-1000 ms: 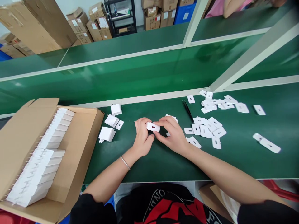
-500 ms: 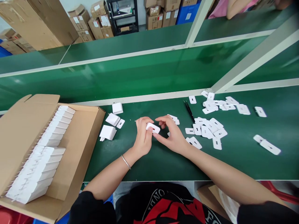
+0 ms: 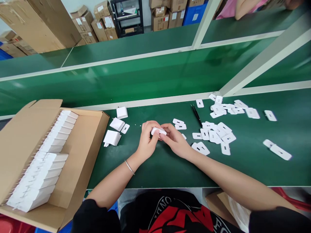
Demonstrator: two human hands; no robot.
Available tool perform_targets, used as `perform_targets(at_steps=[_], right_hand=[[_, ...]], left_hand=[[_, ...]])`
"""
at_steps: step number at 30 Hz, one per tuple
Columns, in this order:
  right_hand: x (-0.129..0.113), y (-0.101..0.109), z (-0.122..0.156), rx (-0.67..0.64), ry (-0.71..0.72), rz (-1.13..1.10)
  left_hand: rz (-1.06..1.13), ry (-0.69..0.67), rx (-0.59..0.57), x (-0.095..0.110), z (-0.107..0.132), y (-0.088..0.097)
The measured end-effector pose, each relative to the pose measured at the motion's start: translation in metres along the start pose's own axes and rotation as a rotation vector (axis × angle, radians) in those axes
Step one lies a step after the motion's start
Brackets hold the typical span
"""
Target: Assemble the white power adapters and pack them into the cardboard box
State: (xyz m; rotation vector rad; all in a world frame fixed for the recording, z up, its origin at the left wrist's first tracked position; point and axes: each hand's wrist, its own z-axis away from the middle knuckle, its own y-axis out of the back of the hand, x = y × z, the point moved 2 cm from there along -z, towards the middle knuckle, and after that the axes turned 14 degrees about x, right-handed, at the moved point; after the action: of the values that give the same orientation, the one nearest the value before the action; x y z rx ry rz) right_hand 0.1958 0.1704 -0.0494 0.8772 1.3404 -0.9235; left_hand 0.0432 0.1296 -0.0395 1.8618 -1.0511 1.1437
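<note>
In front of me, a white charger (image 3: pixel 158 131) with a rounded end face is held between both hands; most of its body is hidden by fingers. My left hand (image 3: pixel 149 137) wraps round its left side, thumb on the face. From the other side my right hand (image 3: pixel 177 141) closes in, thumb and fingertips pressing its right end. Small white slotted plates (image 3: pixel 180 127) lie just beyond the right hand. To the left stand a few white chargers (image 3: pixel 112 138), with a loose slotted plate (image 3: pixel 125 128) beside them.
An open cardboard box (image 3: pixel 80 142) at left holds rows of white chargers (image 3: pixel 46 165). Black tweezers (image 3: pixel 196 115) lie beside scattered plates (image 3: pixel 220 132) on the right of the green table (image 3: pixel 155 176). A grey post (image 3: pixel 262 58) rises behind. Another person's arm (image 3: pixel 247 8) shows top right.
My right hand has moved left and closed on the charger, which has tilted, so its reddish slot no longer shows. The left hand keeps its grip.
</note>
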Motion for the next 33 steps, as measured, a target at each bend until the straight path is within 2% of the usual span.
perform_targets(at_steps=[3, 5, 7, 10, 12, 15, 21, 24, 33], right_hand=[[0.005, 0.001, -0.001, 0.022, 0.021, 0.050], [0.006, 0.002, -0.001, 0.028, 0.025, 0.062], [0.006, 0.004, -0.002, 0.035, 0.038, 0.062], [0.005, 0.005, -0.002, 0.046, 0.079, 0.048], [0.004, 0.006, -0.002, 0.050, 0.098, 0.034], [0.003, 0.005, -0.001, 0.047, 0.125, 0.009], [-0.005, 0.005, 0.000, -0.007, 0.193, -0.010], [-0.008, 0.006, 0.000, -0.016, 0.192, -0.012], [-0.010, 0.008, -0.002, 0.013, 0.189, 0.042]], left_hand=[[0.115, 0.159, 0.023, -0.006, -0.007, 0.003], [0.106, 0.202, 0.033, -0.009, -0.010, 0.007], [0.028, 0.138, -0.016, -0.008, -0.010, 0.010], [-0.055, -0.006, -0.157, -0.003, -0.009, 0.012], [-0.066, -0.034, -0.205, -0.002, -0.008, 0.012], [-0.064, -0.055, -0.201, -0.001, -0.008, 0.011], [-0.042, -0.182, -0.132, 0.001, -0.005, 0.008], [-0.043, -0.189, -0.108, 0.003, -0.003, 0.006], [-0.045, -0.179, -0.157, 0.002, -0.005, 0.008]])
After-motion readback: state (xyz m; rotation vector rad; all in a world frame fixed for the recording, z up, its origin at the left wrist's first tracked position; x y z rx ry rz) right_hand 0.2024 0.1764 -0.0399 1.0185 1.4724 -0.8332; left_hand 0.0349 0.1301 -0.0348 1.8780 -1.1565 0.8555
